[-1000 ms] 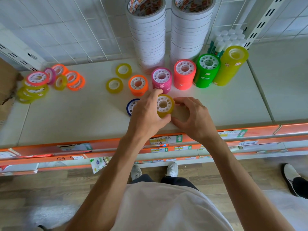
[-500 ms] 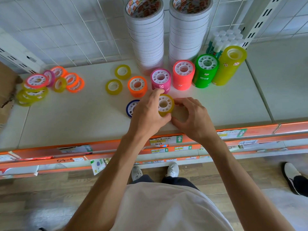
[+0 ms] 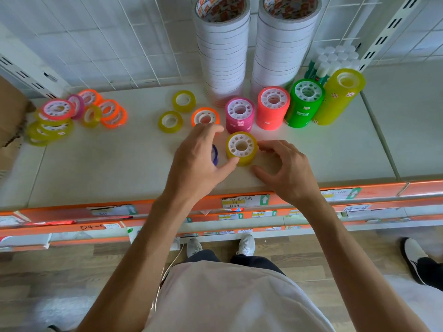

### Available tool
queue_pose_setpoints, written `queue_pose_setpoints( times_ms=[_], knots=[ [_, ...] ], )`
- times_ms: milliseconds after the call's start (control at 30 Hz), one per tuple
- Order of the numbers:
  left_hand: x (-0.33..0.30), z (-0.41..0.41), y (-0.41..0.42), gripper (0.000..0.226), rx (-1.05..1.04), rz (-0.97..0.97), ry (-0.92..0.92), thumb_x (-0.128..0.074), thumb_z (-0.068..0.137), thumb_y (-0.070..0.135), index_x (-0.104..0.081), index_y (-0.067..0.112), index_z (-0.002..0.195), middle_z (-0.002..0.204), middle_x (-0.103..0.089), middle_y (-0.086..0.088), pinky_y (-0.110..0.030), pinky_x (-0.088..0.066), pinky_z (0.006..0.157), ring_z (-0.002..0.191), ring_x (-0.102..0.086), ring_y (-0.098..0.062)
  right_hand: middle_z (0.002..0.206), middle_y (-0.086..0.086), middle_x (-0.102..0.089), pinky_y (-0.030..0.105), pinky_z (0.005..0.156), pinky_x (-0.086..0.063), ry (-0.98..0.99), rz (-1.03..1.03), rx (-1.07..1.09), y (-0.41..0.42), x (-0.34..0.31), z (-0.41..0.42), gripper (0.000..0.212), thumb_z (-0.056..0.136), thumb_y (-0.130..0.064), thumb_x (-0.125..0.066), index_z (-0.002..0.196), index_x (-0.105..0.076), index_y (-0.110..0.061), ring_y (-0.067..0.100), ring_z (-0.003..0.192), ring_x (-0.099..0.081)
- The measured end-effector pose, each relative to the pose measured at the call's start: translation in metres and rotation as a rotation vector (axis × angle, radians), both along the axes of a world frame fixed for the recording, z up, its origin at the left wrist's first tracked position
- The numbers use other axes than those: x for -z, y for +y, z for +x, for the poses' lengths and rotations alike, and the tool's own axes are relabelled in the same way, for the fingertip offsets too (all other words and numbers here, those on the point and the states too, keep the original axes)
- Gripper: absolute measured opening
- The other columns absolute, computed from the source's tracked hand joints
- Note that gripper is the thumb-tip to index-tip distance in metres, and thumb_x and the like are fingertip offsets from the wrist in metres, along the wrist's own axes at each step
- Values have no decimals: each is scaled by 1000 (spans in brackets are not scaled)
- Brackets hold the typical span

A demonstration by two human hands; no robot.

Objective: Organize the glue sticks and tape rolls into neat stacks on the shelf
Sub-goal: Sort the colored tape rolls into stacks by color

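Observation:
A short yellow tape stack [image 3: 241, 148] stands on the white shelf [image 3: 96, 168] near its front edge. My left hand [image 3: 199, 159] hovers at its left with fingers spread, the thumb tip touching its lower side. My right hand [image 3: 285, 168] sits just right of it, fingers loosely curved and holding nothing. A blue roll [image 3: 215, 154] is mostly hidden behind my left hand. Behind stand an orange roll [image 3: 205, 116] and pink [image 3: 239, 116], coral [image 3: 273, 107], green [image 3: 305, 103] and tall yellow [image 3: 340, 97] stacks. Glue sticks [image 3: 333, 61] stand at the back right.
Two tall white tape stacks [image 3: 223, 49] rise against the wire back panel. Two loose yellow rolls [image 3: 170, 121] lie mid-shelf and a jumbled pile of rolls [image 3: 60, 116] lies far left beside a cardboard box [image 3: 9, 116]. Another person's shoe [image 3: 414, 257] is on the floor at right.
Both hands have let go of the yellow stack. My left hand has opened and shifted left, covering more of the blue roll; my right hand has drawn slightly back.

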State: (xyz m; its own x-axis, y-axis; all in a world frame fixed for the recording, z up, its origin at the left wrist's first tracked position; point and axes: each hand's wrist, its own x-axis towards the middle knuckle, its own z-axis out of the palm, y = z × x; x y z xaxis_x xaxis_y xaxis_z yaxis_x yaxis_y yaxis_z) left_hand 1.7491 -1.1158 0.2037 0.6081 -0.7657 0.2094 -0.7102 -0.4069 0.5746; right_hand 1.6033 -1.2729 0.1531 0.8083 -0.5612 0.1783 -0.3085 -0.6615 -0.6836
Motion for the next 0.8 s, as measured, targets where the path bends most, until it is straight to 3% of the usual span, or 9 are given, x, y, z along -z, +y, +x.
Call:
queue_pose_setpoints(
  times_ms=[133, 300, 400, 467, 533, 667, 800],
  knots=[
    [-3, 32, 41, 46, -101, -14, -32, -69, 82, 38, -63, 12, 119, 117, -66, -4, -42, -54, 87, 105, -64, -22, 110, 0, -69, 36, 84, -53, -97, -67, 85, 14, -18, 8, 32, 84, -21, -76, 115, -68, -15, 20, 97, -63],
    [17, 88, 48, 50, -190, 120, -17, -75, 80, 26, -63, 6, 124, 118, -63, -13, -42, -51, 91, 106, -62, -33, 108, 4, -67, 26, 81, -47, -110, -93, -89, 42, -57, 76, 33, 86, -26, -71, 116, -67, -15, 19, 92, -58],
    [25, 117, 23, 66, -159, 196, 42, -59, 75, 36, -59, 1, 131, 126, -60, -21, -45, -47, 98, 115, -58, -41, 112, 8, -65, 19, 80, -37, -17, -102, -178, 49, -65, 127, 37, 84, -23, -72, 119, -67, -13, 21, 95, -59],
    [31, 124, 18, 66, -140, 244, 40, -52, 77, 39, -59, 1, 131, 125, -61, -22, -46, -44, 98, 112, -57, -43, 119, 10, -63, 23, 89, -41, 59, -134, -222, 48, -67, 157, 41, 85, -24, -70, 124, -64, -12, 26, 107, -60],
    [36, 125, 28, 59, -153, 208, 12, -58, 78, 39, -63, 0, 122, 115, -64, -21, -48, -47, 91, 103, -58, -43, 129, 11, -59, 34, 97, -44, 165, -179, -232, 44, -69, 185, 45, 89, -24, -67, 131, -59, -11, 29, 116, -57],
    [41, 127, 66, 49, -197, 148, 13, -78, 76, 32, -66, 2, 113, 104, -65, -20, -45, -46, 83, 96, -56, -41, 139, 16, -50, 41, 102, -40, 420, -355, -262, 47, -62, 233, 46, 95, -19, -56, 138, -47, -8, 34, 128, -47],
    [41, 128, 88, 52, -190, 127, -81, -70, 77, 43, -65, 5, 111, 102, -65, -18, -47, -46, 82, 96, -59, -41, 138, 20, -46, 45, 103, -40, 682, -491, -231, 53, -54, 258, 46, 93, -5, -49, 139, -40, -5, 40, 130, -44]
  ],
)
